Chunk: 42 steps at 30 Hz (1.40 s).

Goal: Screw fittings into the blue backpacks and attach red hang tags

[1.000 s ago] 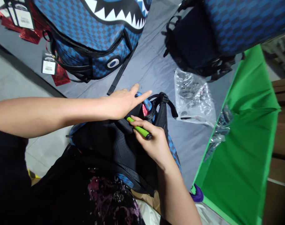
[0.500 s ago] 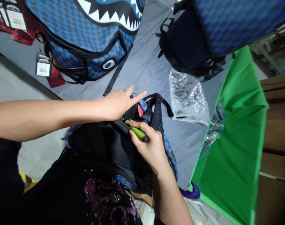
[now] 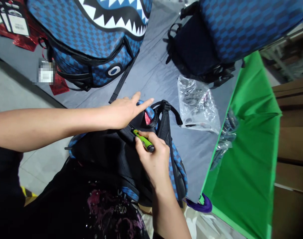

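Observation:
A backpack (image 3: 111, 156) with a black back panel and blue checkered sides lies against my body at the table's near edge. My left hand (image 3: 125, 111) rests flat on its top, fingers stretched out over the blue carry handle (image 3: 148, 111). My right hand (image 3: 151, 159) is closed around a small green tool (image 3: 143, 140) with a black end. The tool's tip points at the backpack's upper back panel, just below my left hand.
A blue checkered backpack with a shark mouth (image 3: 96, 36) and hang tags (image 3: 45, 73) lies at the far left. Another blue backpack (image 3: 226, 33) lies at the far right. A clear plastic bag (image 3: 197, 104) sits between them on the grey sheet (image 3: 151, 73). Green cloth (image 3: 251, 146) covers the right.
My right hand has drawn slightly nearer with the green tool, now held more upright. The left hand has stayed on the backpack's top. The view has shifted a little.

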Each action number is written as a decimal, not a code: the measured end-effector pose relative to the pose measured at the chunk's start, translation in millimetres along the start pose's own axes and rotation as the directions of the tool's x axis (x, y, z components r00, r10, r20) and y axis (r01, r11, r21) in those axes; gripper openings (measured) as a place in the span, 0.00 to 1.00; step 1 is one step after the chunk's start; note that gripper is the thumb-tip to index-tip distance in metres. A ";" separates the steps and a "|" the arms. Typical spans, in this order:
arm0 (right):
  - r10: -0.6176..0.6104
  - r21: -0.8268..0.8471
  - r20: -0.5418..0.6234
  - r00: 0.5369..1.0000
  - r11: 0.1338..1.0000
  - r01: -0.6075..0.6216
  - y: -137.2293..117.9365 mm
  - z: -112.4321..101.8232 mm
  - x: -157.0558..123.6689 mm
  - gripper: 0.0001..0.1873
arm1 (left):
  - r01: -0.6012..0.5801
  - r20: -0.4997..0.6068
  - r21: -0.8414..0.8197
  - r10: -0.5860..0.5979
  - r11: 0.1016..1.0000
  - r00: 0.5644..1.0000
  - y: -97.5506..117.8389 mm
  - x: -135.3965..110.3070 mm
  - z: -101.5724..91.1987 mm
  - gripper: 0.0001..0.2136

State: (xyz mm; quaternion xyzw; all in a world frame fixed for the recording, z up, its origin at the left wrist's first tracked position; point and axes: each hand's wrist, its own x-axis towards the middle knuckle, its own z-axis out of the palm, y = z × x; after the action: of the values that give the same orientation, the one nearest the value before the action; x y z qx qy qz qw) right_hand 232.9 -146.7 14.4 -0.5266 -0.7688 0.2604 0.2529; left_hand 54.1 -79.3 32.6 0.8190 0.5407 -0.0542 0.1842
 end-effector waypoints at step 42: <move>-0.048 0.199 0.106 0.993 0.980 0.026 17.1 -8.9 2.8 0.09 | 0.051 0.029 0.087 -0.053 0.995 0.998 4.3 2.8 -3.7 0.47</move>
State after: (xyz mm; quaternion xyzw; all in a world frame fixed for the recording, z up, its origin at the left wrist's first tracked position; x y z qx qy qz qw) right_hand 249.5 -137.5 9.9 -0.4691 -0.7617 0.3594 0.2658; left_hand 58.8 -77.1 36.3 0.8109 0.5560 -0.0949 0.1558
